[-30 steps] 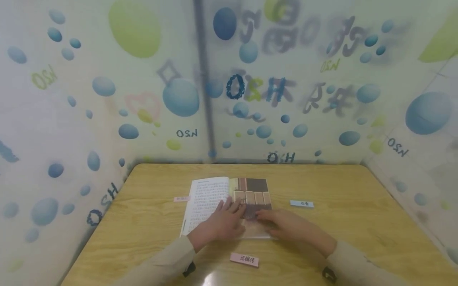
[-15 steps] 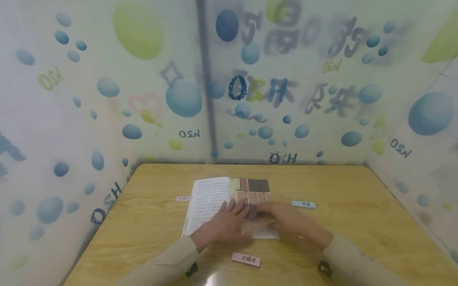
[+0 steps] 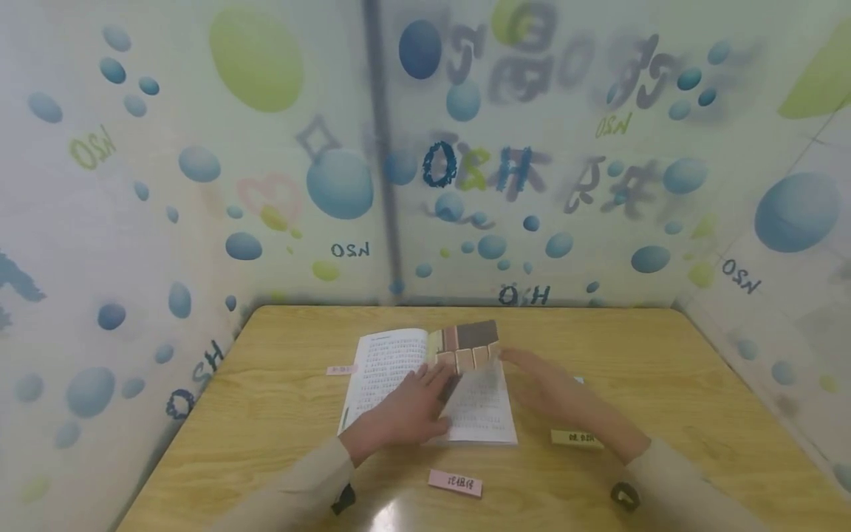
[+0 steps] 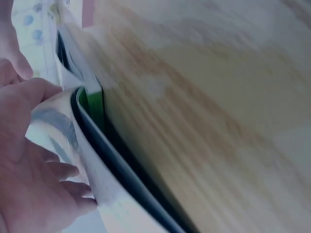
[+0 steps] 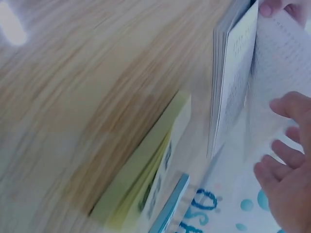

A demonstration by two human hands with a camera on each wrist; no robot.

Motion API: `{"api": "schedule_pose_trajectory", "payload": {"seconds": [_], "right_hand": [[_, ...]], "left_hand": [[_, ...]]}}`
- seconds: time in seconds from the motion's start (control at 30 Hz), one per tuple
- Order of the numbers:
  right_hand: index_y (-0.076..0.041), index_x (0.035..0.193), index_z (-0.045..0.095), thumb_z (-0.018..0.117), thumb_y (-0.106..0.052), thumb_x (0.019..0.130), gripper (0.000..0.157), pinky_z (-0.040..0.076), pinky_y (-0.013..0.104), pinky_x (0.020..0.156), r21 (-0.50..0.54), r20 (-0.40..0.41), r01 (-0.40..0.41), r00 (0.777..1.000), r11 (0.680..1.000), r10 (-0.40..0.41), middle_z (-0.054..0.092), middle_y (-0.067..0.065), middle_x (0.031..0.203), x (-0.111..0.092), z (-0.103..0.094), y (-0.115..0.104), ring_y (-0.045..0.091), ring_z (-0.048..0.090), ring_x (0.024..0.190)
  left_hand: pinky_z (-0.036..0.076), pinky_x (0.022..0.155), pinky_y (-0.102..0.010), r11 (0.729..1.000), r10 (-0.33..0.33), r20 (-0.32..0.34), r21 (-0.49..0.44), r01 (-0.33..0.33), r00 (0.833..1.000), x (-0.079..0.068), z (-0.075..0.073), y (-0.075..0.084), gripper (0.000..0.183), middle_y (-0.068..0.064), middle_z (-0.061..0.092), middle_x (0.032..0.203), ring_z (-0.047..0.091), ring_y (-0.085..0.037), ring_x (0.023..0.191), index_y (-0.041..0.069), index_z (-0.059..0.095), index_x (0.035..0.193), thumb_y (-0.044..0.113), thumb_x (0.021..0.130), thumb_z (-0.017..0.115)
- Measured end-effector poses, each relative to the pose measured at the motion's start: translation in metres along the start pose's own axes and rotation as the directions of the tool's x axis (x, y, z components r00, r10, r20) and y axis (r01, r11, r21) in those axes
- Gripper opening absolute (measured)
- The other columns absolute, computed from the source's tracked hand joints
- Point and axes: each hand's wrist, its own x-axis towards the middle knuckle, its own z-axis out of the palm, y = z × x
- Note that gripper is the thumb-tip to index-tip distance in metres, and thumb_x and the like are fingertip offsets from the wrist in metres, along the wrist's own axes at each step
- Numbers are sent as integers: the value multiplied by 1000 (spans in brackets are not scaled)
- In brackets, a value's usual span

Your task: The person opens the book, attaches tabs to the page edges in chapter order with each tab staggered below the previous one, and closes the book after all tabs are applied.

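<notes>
An open book [image 3: 382,369] lies on the wooden table, its left page covered in printed text. Its lifted right leaf [image 3: 475,336], with brown and tan picture blocks, tilts up and uncovers a text page [image 3: 485,414] beneath. My left hand [image 3: 405,414] rests over the book's middle with fingers spread, fingertips at the leaf's lower part. At the leaf's outer edge are the fingertips of my right hand [image 3: 558,391]. The right wrist view has this hand's fingers [image 5: 286,104] loosely extended beside the raised leaf [image 5: 286,58], with the book's page stack [image 5: 228,82] below.
A pink labelled slip [image 3: 455,482] lies in front of the book and another pink slip [image 3: 340,369] at its left edge. Right of it are a yellow-green slip [image 3: 577,438] and a blue slip [image 5: 170,204], mostly covered by my right hand in the head view. Patterned walls enclose the table [image 3: 266,414].
The right leaf has gone from lying flat to raised, showing the text page under it. My right hand has moved outward and away from me; the yellow-green slip is now in sight.
</notes>
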Motion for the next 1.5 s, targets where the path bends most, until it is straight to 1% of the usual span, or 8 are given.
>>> {"api": "schedule_pose_trajectory", "payload": {"seconds": [0.1,0.23,0.33,0.47,0.73,1.07,1.27,1.5], "right_hand": [[-4,152,43,75,1,89,70,37,54,110,19,-52,6,999,1000,-5,45,17,153,-5,-6,2,38,43,138],[-5,150,47,73,-2,91,64,38,53,110,20,-18,-52,998,998,52,48,15,151,-8,-7,3,36,44,138],[-2,145,52,72,-3,93,56,40,51,109,16,8,-48,999,999,48,53,15,147,-9,-2,6,35,47,136],[0,144,52,70,-3,94,53,41,53,107,59,58,-30,998,998,27,54,17,144,-12,3,7,37,49,134],[-4,148,50,68,-17,99,53,39,55,109,22,138,-99,986,995,95,52,15,147,-13,7,3,36,47,135],[-3,147,51,65,-16,100,51,37,53,111,29,191,-119,975,993,111,52,14,148,-12,9,-2,34,46,136],[-8,147,52,67,-16,99,51,35,50,113,42,205,-120,973,992,109,52,9,148,-13,13,-8,29,45,138],[-11,150,50,67,-19,99,54,33,49,114,82,260,-131,960,988,106,47,3,154,-12,20,-15,24,38,143]], "left_hand": [[33,113,-53,992,-29,-61,-123,21,998,-5,-5,-7,83,-24,41,153,44,-38,137,-1,31,156,34,91,68],[26,118,-47,967,-72,-123,-251,39,990,-12,-12,-18,83,-20,49,147,52,-29,128,2,33,156,32,90,72],[21,119,-51,956,-124,-124,-281,85,984,-18,-18,-24,87,-21,39,156,39,-37,141,3,29,159,35,91,72],[28,115,-56,934,-232,-101,-303,192,967,-27,-30,-32,91,-25,26,161,22,-44,147,11,20,163,40,93,70],[23,117,-57,968,-203,-119,-171,181,972,-37,-49,-52,90,-30,20,161,20,-47,147,-3,11,161,37,99,63],[19,118,-56,972,-221,-119,-111,208,968,-55,-56,-61,91,-29,16,163,18,-48,147,-8,11,159,35,100,65],[22,115,-62,979,-200,-141,-62,193,969,-65,-51,-63,87,-34,20,159,22,-55,143,-12,17,156,31,98,66],[24,113,-66,973,-233,-126,-35,230,964,-71,-34,-66,84,-38,25,155,27,-60,138,-13,23,154,27,96,68]]}}
